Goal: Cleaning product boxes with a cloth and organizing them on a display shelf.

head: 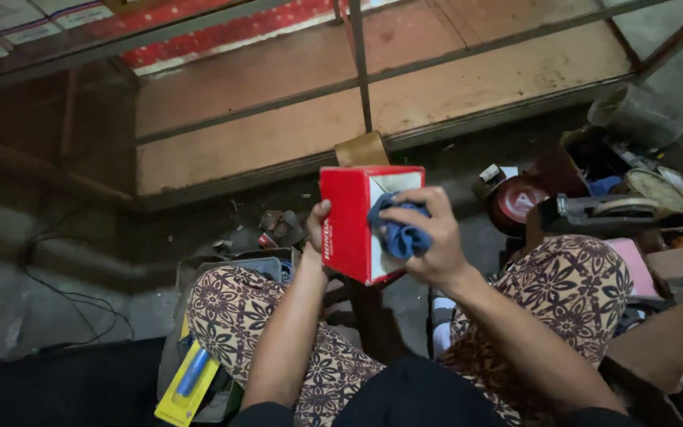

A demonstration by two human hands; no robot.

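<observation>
Knees: two legs in brown floral-patterned trousers (278, 316) fill the foreground, directly below the red box.
Red box (356, 221): small red and white carton held upright above the gap between the knees; its white side faces right.
Left hand (318, 229): closed around the box's left edge, thumb on the red face.
Right hand (432, 237): fingers bunched around a blue cloth (399, 229), pressing it against the box's white side.
Box contents: cannot tell; the cloth and hand cover the side in view.
Yellow package (187, 383): flat yellow card with a blue cylindrical item, lying low and left of the box, beside the left knee.
Clutter right of box: round dark red lid (519, 202), a metal tool (594, 207), a round dial (658, 190) and a clear plastic container (634, 115), heaped together.
Shelving (294, 103): metal-framed shelf with bare wooden boards, behind the box.
Red patterned strip (223, 32): long package edge at the top, behind the shelf frame.
Cable (65, 292): dark wire on the concrete floor, far left of the box.
</observation>
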